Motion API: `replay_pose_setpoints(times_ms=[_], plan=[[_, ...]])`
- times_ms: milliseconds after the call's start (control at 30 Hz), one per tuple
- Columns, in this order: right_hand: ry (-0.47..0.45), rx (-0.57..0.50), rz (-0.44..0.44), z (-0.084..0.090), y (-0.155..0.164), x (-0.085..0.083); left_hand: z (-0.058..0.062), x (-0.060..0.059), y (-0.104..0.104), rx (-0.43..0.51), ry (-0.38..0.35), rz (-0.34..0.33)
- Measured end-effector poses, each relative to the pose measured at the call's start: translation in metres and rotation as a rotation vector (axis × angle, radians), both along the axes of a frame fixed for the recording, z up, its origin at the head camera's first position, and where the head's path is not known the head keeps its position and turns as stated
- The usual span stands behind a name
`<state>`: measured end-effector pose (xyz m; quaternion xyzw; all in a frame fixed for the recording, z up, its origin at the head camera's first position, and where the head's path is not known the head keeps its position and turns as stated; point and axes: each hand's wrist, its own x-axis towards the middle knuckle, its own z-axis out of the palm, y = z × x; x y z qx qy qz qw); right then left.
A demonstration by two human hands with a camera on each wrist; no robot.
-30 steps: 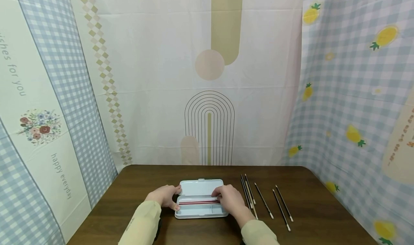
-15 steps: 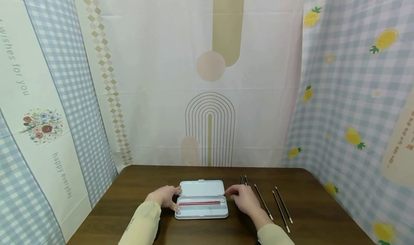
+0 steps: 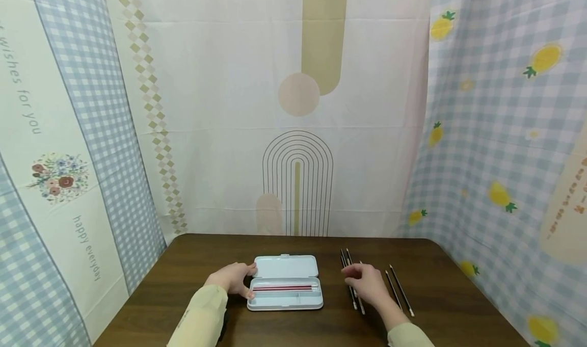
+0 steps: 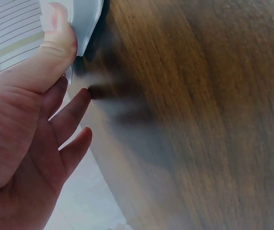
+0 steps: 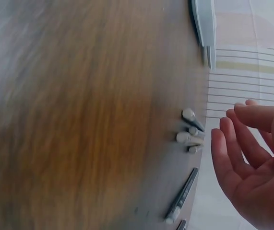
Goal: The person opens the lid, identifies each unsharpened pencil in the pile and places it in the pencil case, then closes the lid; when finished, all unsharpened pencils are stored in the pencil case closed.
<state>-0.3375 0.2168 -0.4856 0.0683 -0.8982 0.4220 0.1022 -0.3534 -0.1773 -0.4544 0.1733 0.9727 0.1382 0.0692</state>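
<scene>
An open white pencil case (image 3: 275,300) lies on the table with its lid folded back. Two red pencils (image 3: 282,288) lie inside, in the rear part. At the case's left end is my left hand (image 3: 232,278); its thumb (image 4: 60,33) hooks over the rim, while the other fingers are loosely spread. My right hand (image 3: 368,284) hovers over a group of dark pencils (image 3: 353,297), fingers relaxed and holding nothing. In the right wrist view the white-ended pencils (image 5: 188,136) lie apart from the fingers. Part of the group is hidden beneath the hand.
Two more dark pencils (image 3: 401,290) lie to the right of my right hand. The brown wooden table (image 3: 206,250) has rounded far corners. A patterned curtain (image 3: 220,133) hangs behind it, with checked cloth on both sides.
My right hand has moved right from the case's right end to above the loose pencils. My left hand stays at the case, which has not visibly shifted.
</scene>
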Motion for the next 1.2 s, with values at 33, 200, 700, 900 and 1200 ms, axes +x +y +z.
replay_pose_setpoints(times_ms=[33, 200, 700, 900, 1200], plan=[[-0.008, -0.004, -0.001, 0.000, 0.002, 0.001, 0.000, 0.000, 0.000, -0.002, 0.004, 0.000], [-0.065, -0.088, -0.023, -0.002, 0.012, 0.008, 0.001, -0.001, 0.002, -0.004, 0.010, -0.001], [-0.212, -0.160, -0.073, -0.005, 0.022, 0.023, 0.005, 0.001, 0.001, 0.015, 0.003, -0.008], [-0.230, -0.176, -0.075, -0.007, 0.022, 0.025, 0.003, 0.001, 0.000, 0.013, -0.004, 0.003], [-0.225, -0.173, -0.065, -0.011, 0.022, 0.026, 0.001, -0.002, -0.002, 0.019, -0.010, 0.006]])
